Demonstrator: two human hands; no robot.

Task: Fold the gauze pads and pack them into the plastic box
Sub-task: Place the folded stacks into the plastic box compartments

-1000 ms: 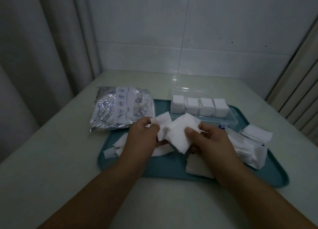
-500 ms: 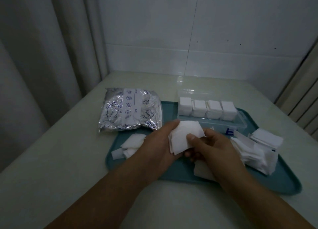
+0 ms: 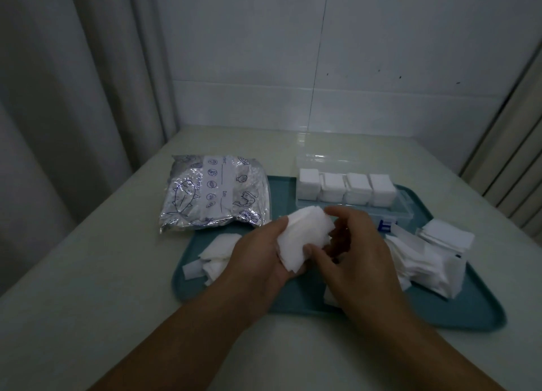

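Over the middle of the teal tray (image 3: 252, 299), going from left to right, the left hand (image 3: 258, 255) is cupping a white gauze pad (image 3: 302, 238) in its palm, thumb lying along the pad's upper left edge, while the right hand (image 3: 352, 244) is curling over it and pinching its right side and lower corner between fingers and thumb. At the tray's left end a small heap of loose gauze (image 3: 217, 252) is lying, with a silver foil bag (image 3: 214, 197) just behind it, overlapping the tray's left edge. At the tray's far edge the clear plastic box (image 3: 404, 211) is sitting open, four white stacks (image 3: 346, 189) standing in a row inside. At the tray's right end more flat pads (image 3: 431, 261) are piling up. Judging by how it is bending, the pad is looking very light, soft and limp, likely springing open unless pinched along the fold; holding it at the crease and corners seems best.
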